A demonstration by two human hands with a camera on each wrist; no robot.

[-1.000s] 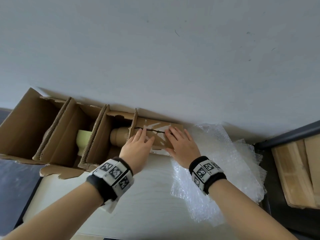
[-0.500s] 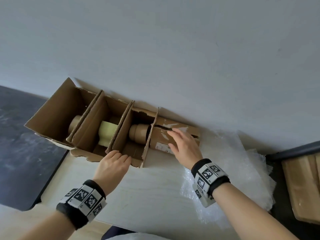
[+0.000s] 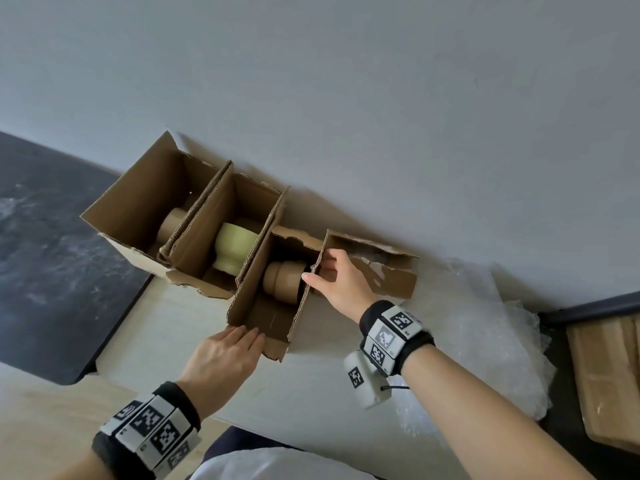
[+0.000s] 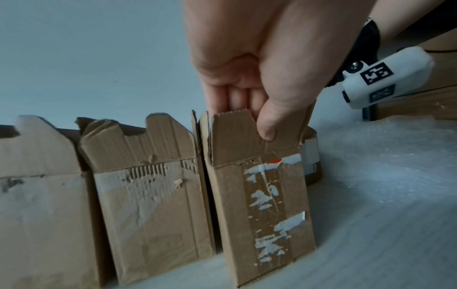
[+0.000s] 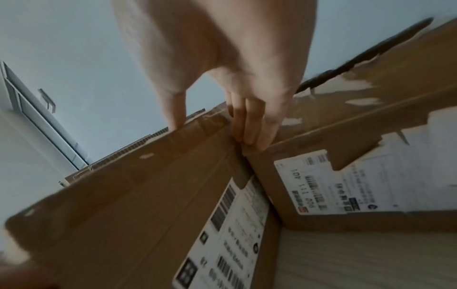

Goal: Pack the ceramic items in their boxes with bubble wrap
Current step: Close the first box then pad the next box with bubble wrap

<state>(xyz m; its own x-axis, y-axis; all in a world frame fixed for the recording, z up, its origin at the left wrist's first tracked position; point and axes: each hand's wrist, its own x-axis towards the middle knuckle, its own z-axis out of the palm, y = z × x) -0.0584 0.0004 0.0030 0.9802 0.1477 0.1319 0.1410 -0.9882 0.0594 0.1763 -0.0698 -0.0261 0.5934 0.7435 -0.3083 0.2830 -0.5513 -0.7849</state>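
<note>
A: Ceramic tan cup [image 3: 282, 280] sits bare in the third open brown cardboard box [image 3: 263, 320], lying on its side at about eleven o'clock from our left hand. Where are our fingers?

B: Our left hand [image 3: 221, 358] has its fingers [image 4: 238, 97] hooked over the near flap [image 4: 232, 140] and the thumb pressed on its outer face, so they are clamped on that cardboard. Our right hand [image 3: 341, 282] pinches the tall right flap [image 3: 317, 271], thumb on the edge at nine o'clock, fingers [image 5: 247, 125] curled behind it.

A: Why hold it so?

B: We judge that we are spreading the flaps to keep the mouth wide, so that the cup can be reached and padded. No wrap shows around it yet.

A: And around it?

B: At ten o'clock the pale green ceramic vase [image 3: 235, 249] lies in the second box [image 3: 207, 237], and beyond it another tan piece [image 3: 171, 220] in the first box [image 3: 138, 202]. At two o'clock from our right hand lies a flatter closed box with torn tape [image 3: 381, 271]. The clear bubble wrap sheet [image 3: 485, 341] is spread on the pale wooden table [image 3: 311, 393] at three o'clock.

A: What stands in the way?

B: The flaps lean inward, and the closed box touches the right one, so we have little room there.
</note>
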